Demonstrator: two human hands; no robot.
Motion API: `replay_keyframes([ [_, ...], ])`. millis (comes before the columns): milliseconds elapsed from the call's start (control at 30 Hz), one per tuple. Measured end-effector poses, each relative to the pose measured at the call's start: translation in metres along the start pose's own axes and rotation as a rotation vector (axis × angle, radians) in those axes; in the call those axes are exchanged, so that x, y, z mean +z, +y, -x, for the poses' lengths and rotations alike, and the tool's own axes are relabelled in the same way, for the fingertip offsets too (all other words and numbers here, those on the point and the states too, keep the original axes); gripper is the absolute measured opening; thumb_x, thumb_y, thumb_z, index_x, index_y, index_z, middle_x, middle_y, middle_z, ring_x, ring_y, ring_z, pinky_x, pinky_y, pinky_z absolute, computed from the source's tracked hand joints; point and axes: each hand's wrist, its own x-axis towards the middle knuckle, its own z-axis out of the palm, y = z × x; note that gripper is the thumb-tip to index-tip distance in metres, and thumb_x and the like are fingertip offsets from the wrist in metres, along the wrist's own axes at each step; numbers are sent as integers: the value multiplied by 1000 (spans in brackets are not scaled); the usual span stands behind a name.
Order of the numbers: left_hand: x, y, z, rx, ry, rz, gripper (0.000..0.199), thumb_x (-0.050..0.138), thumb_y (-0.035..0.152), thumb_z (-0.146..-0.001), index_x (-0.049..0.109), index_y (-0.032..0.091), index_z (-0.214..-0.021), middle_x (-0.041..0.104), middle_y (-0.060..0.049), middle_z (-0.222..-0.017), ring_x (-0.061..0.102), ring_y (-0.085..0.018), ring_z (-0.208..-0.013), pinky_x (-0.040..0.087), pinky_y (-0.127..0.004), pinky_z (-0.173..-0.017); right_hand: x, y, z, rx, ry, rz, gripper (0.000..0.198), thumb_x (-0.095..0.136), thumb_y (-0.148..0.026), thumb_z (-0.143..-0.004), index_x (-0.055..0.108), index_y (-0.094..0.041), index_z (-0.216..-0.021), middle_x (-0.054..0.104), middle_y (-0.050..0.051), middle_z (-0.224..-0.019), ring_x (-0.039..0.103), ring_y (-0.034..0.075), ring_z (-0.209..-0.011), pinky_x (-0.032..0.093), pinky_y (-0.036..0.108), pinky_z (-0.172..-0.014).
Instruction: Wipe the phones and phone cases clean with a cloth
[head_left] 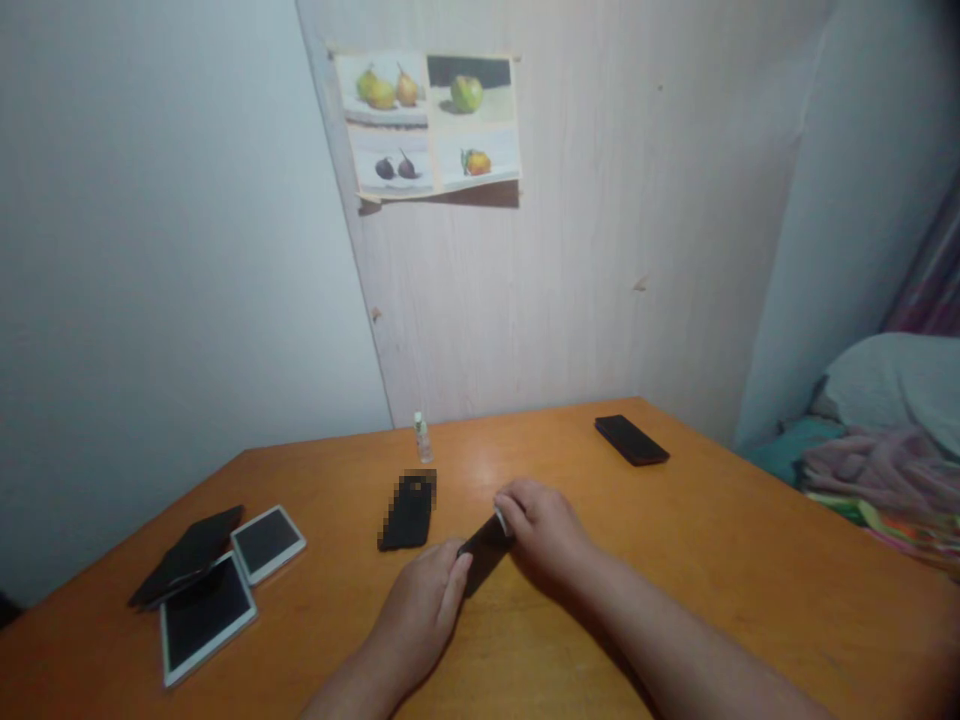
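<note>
Between my hands is a dark, flat smartphone [487,552], held tilted above the table. My left hand [431,595] grips its near left side, thumb lying along the edge. At the far upper end, my right hand [544,520] is closed round the phone, its fingers bent over the top. A small white strip shows beside the right thumb; I cannot tell whether it belongs to the phone. Just left of my hands lies a black phone case [409,515], partly blurred out. Behind the case stands a small clear bottle [424,440] with a whitish cap.
On the left of the wooden table [337,640] lie a small white-framed tablet [268,545], a larger white-framed tablet [210,615] and a black folded cover [191,550] overlapping it. A black wallet-like case [631,440] rests at the back right. Piled cloth [877,470] sits beyond the right edge.
</note>
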Motion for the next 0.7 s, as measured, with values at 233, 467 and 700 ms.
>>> replay_keyframes([
  [233,4,-1,2,-32,48,-3,37,33,39,-103,64,20,-99,71,-8,-92,65,-22,-84,46,-29,-72,-6,-1,2,-82,-61,126,33,45,-39,-101,72,-25,-90,68,3,-89,60,16,-80,34,27,-69],
  [467,5,-11,-1,-98,146,171,36,36,43,-102,61,20,-91,66,-4,-83,61,-19,-77,46,-28,-72,-16,19,-12,75,-6,308,37,47,-42,-99,73,-22,-80,64,8,-91,59,19,-79,30,30,-63],
  [700,5,-35,-16,-277,296,284,41,41,53,-94,61,18,-88,60,-1,-78,56,-20,-78,43,-28,-70,7,22,-5,100,-328,178,29,53,-35,-93,72,-20,-78,73,9,-82,61,18,-72,27,28,-58],
])
